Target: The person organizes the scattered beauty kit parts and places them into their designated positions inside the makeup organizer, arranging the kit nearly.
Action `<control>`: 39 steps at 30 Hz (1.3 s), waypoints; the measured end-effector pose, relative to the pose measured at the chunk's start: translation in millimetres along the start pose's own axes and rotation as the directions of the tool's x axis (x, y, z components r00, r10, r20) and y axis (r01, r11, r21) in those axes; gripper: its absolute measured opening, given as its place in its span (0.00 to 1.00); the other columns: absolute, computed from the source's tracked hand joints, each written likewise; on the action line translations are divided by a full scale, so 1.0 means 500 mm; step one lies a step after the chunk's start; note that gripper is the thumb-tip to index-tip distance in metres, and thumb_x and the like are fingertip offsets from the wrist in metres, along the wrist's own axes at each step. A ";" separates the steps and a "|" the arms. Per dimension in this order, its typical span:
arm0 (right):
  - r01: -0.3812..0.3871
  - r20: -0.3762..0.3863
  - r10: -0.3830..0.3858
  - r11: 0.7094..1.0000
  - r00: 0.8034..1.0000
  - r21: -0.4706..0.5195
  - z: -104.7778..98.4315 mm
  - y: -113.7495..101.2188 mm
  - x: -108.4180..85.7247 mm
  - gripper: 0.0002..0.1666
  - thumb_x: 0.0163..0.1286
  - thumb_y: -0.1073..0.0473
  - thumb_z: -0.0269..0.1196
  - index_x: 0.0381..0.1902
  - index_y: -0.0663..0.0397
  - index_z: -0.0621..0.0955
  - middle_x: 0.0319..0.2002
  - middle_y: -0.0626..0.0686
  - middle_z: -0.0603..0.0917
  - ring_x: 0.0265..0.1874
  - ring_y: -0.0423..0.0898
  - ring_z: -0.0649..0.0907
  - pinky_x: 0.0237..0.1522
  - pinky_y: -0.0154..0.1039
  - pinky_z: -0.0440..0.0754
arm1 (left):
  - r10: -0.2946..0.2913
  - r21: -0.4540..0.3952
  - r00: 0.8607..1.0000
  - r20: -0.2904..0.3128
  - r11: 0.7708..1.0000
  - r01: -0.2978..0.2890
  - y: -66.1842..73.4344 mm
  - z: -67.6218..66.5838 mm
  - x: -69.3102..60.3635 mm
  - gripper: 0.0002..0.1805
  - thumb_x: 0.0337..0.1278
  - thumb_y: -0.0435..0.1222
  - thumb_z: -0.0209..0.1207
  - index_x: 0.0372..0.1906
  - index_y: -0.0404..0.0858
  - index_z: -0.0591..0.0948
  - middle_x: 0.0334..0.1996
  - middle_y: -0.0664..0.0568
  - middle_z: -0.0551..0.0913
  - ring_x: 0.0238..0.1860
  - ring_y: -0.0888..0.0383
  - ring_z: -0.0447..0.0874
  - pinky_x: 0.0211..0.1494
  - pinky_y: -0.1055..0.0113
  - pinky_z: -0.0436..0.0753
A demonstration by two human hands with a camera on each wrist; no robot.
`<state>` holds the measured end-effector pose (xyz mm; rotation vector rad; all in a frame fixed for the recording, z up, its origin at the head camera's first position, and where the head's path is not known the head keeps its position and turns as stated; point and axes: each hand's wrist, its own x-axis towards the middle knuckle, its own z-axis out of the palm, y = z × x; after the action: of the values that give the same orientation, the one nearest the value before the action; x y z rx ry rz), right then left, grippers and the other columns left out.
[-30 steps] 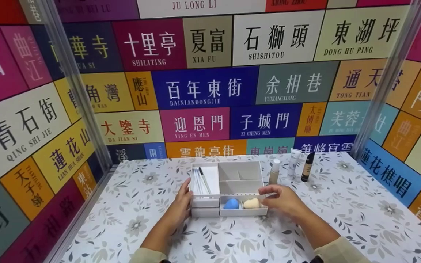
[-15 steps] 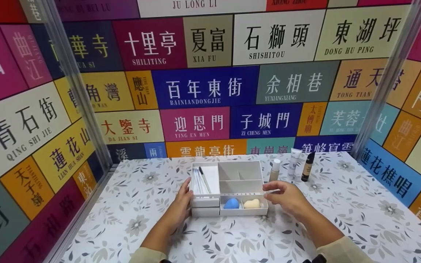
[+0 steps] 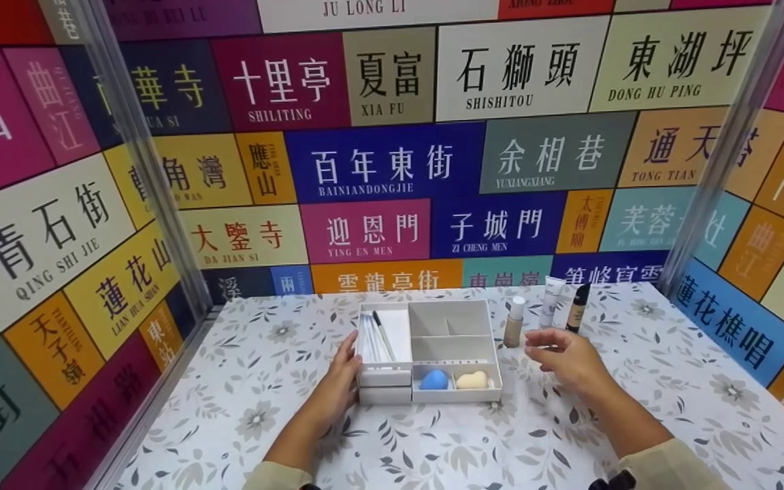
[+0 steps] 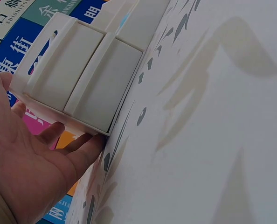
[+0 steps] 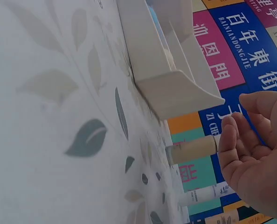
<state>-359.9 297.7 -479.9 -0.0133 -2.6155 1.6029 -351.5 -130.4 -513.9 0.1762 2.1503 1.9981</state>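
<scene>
A white storage box (image 3: 458, 396) with compartments and two small drawers (image 4: 103, 84) stands on the table. My left hand (image 3: 339, 378) touches its left side, fingers extended along the wall. In the box's front right tray lie a blue makeup sponge (image 3: 434, 380) and a cream sponge (image 3: 472, 380). Thin sticks and a dark-tipped pen-like item (image 3: 380, 330) rest in the left compartment. My right hand (image 3: 572, 361) hovers right of the box, fingers loosely curled and holding nothing. Just beyond its fingertips stands a beige bottle with a white cap (image 3: 514, 323).
Behind the right hand, a white tube (image 3: 550, 303) and a tan tube with a black cap (image 3: 577, 310) stand upright. A floral cloth (image 3: 256, 418) covers the table. Colourful sign-covered walls (image 3: 385, 160) enclose the back and sides.
My right hand has left the box's right side and moved right, beside the bottle. The left hand stays at the box, which has not visibly moved.
</scene>
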 end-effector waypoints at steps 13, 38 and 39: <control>-0.076 -0.090 0.076 0.997 0.993 0.000 -0.081 0.050 0.039 0.33 0.76 0.42 0.69 0.70 0.53 0.80 0.61 0.54 0.85 0.48 0.36 0.85 0.51 0.34 0.88 | 0.022 -0.024 0.999 0.029 0.999 -0.021 0.002 0.003 -0.004 0.35 0.86 0.50 0.40 0.88 0.64 0.45 0.89 0.39 0.34 0.87 0.28 0.43 0.85 0.28 0.54; -0.153 -0.270 0.150 0.988 0.951 0.011 -0.160 0.064 0.126 0.36 0.79 0.47 0.64 0.78 0.56 0.73 0.67 0.60 0.78 0.62 0.55 0.82 0.49 0.32 0.85 | 0.018 -0.007 0.999 0.026 1.000 -0.018 0.003 0.000 -0.004 0.35 0.86 0.52 0.40 0.88 0.66 0.45 0.89 0.39 0.36 0.87 0.29 0.44 0.85 0.30 0.54; -0.151 -0.269 0.149 0.988 0.951 0.013 -0.162 0.061 0.130 0.36 0.79 0.47 0.65 0.78 0.56 0.72 0.68 0.60 0.78 0.62 0.55 0.81 0.49 0.32 0.86 | 0.019 -0.007 0.999 0.027 1.000 -0.019 0.003 0.000 -0.004 0.35 0.86 0.51 0.40 0.88 0.66 0.45 0.89 0.39 0.36 0.87 0.29 0.44 0.85 0.30 0.54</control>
<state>-420.1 386.9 -466.7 -0.4116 -2.4599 1.5100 -349.5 -130.6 -512.4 0.2224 2.1333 2.0006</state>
